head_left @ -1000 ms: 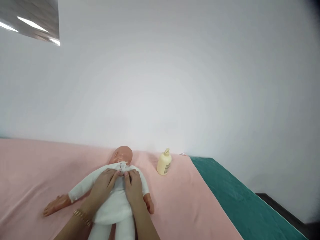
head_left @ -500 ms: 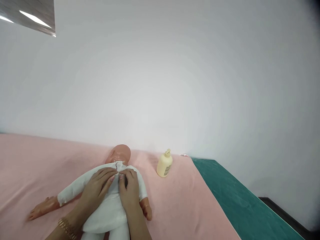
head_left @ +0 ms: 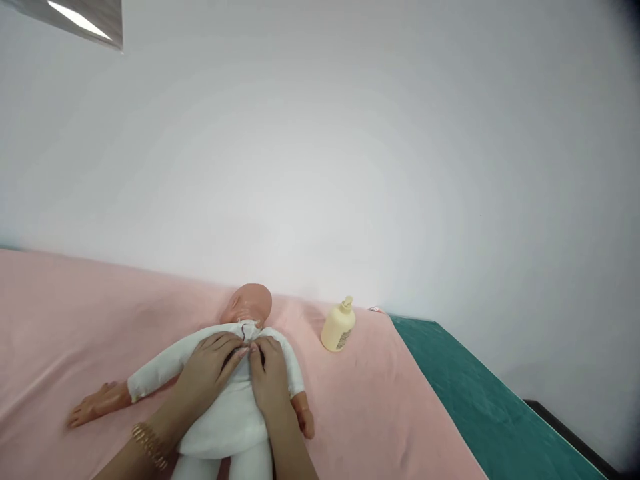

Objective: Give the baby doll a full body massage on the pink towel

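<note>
A baby doll (head_left: 223, 427) with a white cloth body and brown plastic head, arms spread, lies on the pink sheet. Its face is out of sight. My left hand (head_left: 213, 370) rests on the upper torso, thumb and fingers pinched at the cloth near the middle line. Opposite it, my right hand (head_left: 269, 373) has thumb and curled index finger closed on the same middle area. The two hands' fingertips nearly meet just below the doll's neck. How much cloth lies between them is partly hidden by the fingers.
A pale yellow pump bottle (head_left: 339, 328) stands right of the doll's head. The pink sheet (head_left: 380, 400) covers a green surface (head_left: 480, 393), which shows at the right. Behind rises a white wall (head_left: 320, 147). A gold bracelet (head_left: 149, 445) circles my left wrist.
The whole view has shifted slightly, so the doll, bottle and hands appear a little farther right and higher. Both hands stay at the doll's upper torso, with their grip about the same.
</note>
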A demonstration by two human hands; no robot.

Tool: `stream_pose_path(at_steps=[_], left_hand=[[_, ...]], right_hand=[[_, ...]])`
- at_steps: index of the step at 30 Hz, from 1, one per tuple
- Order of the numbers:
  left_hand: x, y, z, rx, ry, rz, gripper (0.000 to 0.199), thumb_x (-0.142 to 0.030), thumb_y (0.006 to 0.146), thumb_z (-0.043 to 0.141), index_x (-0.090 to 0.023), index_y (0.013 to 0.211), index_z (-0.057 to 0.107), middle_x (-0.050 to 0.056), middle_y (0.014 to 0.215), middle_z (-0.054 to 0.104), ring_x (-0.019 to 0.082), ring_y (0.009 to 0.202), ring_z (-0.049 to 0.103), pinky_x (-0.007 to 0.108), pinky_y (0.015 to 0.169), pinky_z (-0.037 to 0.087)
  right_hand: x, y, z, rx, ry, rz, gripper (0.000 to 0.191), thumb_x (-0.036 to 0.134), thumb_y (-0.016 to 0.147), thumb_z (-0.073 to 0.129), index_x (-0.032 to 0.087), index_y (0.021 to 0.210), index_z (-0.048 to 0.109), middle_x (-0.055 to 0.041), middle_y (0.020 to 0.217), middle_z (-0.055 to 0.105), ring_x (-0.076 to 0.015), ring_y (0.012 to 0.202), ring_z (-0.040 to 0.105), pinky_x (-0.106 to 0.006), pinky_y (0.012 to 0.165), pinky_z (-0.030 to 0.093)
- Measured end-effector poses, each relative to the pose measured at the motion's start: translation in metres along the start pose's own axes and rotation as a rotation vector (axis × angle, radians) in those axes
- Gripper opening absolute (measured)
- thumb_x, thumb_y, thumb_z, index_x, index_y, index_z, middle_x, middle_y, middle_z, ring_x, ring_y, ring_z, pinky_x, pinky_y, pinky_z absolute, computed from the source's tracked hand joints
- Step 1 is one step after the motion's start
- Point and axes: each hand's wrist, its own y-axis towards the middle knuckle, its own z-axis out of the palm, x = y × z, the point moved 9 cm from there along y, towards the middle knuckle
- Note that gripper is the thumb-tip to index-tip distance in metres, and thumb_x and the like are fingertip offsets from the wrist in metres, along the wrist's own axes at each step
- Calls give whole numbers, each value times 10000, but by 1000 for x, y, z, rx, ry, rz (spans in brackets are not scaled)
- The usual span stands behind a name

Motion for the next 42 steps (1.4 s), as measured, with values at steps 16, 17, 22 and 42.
stream_pose_path(at_steps=[16,17,22,42], left_hand=[[11,-1,15,72,-39,-76,397,-457,958,393,-181,1060,659,91,1112,680,257,1076,572,443,977,422],[11,-1,15,72,-41,-79,395,-457,957,392,-184,1054,661,90,1106,682,259,1071,576,445,973,425],[11,-3,12,20,-38,-83,374,-438,953,410,-185,1116,631,88,1161,658,255,1113,558,449,984,420],[3,4,-22,47,-187,-130,406,-464,947,398,-217,1139,656,81,1231,630,254,1184,521,450,1025,420]], right_hand=[[2,2,4,60,-33,-20,300,269,967,417,196,1001,706,-70,1054,693,-218,1042,591,-373,959,427],[2,2,4,64,-29,-23,302,269,968,415,195,1004,706,-70,1055,693,-218,1040,591,-376,958,429],[0,-1,2,44,-11,-42,312,294,969,419,195,1123,671,-85,1199,652,-215,1150,556,-392,1036,393],[17,-1,-26,31,79,-8,332,358,961,440,214,1184,639,-87,1260,621,-216,1205,539,-396,1045,413]])
